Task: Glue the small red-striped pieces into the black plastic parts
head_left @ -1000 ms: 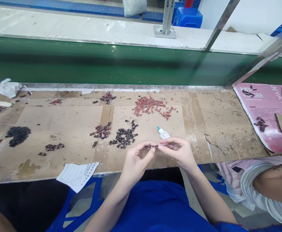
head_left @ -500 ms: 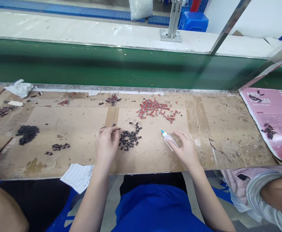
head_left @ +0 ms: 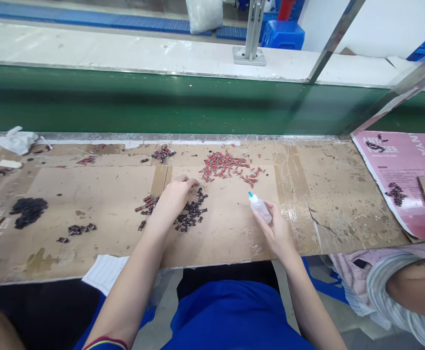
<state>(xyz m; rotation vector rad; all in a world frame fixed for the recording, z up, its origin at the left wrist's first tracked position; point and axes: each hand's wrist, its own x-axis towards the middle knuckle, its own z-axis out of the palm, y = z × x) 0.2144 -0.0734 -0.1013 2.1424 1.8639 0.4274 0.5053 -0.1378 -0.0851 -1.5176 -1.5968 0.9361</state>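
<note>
My right hand (head_left: pixel 276 228) is wrapped round a small translucent squeeze bottle (head_left: pixel 260 209) with a blue tip, held tilted above the cardboard. My left hand (head_left: pixel 176 194) reaches over the upper left edge of a pile of small black parts (head_left: pixel 191 216). Its fingers are curled together; whether a part sits between them is hidden. Just beyond its fingertips lies a spread of small red parts (head_left: pixel 223 165). A heap of red-and-black pieces (head_left: pixel 147 204) shows beside the left wrist, partly covered by the hand.
Cardboard (head_left: pixel 234 238) covers the bench. Black rings or discs (head_left: pixel 28 211) and dark pieces (head_left: pixel 81 229) lie leftward. A green belt (head_left: pixel 143 102) runs behind. At right are a pink sheet (head_left: pixel 405 194) and a co-worker's arm (head_left: pixel 416 282). A paper slip (head_left: pixel 105 272) hangs at the front edge.
My left hand has moved right and away from me, uncovering the red-and-black heap. The bottle in my right hand has been turned more upright. The whole view has shifted slightly.
</note>
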